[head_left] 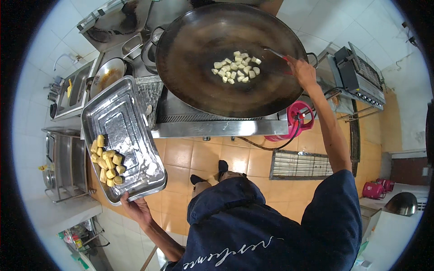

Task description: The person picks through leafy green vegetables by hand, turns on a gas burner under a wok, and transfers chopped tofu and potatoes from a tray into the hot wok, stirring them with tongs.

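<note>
- The left hand [135,208] has its grip closed on the near corner of a rectangular steel tray [135,135], thumb on the rim, fingers underneath and out of sight.
- The tray is lifted and tilted, held out to the person's left, well apart from the wok.
- A heap of yellow cubes [107,160] lies in the tray's lower end, near the gripping hand; the rest of the tray floor is bare and shiny.
- The right hand [302,72] reaches far forward with its grip shut around a thin utensil with a red handle [279,55], at the right rim of a large dark wok [190,81].
- The utensil's tip points in toward the wok's middle.
- A cluster of pale cubes [237,67] sits in the wok's centre, just left of the utensil tip, not touching it as far as can be seen.
- The wok rests on a steel stove [217,127]; a pink gas cylinder [296,119] stands below the right forearm on the tiled floor [208,156].
</note>
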A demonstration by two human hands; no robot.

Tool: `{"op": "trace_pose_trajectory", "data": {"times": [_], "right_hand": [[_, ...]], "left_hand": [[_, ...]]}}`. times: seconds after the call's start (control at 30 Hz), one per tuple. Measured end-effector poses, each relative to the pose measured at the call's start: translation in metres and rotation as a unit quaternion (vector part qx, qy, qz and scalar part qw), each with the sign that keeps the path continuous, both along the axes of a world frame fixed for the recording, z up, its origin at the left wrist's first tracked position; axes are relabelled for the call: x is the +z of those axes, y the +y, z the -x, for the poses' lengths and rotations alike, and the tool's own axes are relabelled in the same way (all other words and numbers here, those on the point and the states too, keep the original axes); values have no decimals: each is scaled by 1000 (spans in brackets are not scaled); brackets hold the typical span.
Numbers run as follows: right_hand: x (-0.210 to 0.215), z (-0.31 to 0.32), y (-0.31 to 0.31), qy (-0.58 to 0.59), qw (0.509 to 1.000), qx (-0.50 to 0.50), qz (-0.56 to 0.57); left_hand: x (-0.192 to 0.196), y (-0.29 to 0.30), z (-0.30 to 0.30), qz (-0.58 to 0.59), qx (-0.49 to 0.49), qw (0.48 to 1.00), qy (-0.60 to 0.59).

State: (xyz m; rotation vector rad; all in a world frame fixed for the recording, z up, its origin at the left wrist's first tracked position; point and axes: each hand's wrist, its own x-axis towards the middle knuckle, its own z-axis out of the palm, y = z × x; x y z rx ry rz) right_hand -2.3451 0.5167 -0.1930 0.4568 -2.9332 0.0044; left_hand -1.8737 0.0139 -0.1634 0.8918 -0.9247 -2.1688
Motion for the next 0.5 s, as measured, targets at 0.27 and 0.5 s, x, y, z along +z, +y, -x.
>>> {"op": "trace_pose_trajectory", "data": {"times": [0.27, 0.5], "right_hand": [[-45, 10, -30, -18, 998, -12, 51], [-16, 16, -47, 16, 998, 25, 47]], "left_hand": [[2, 6, 12, -27, 12, 999, 24], [11, 26, 22, -1, 20, 1000, 18]]}}
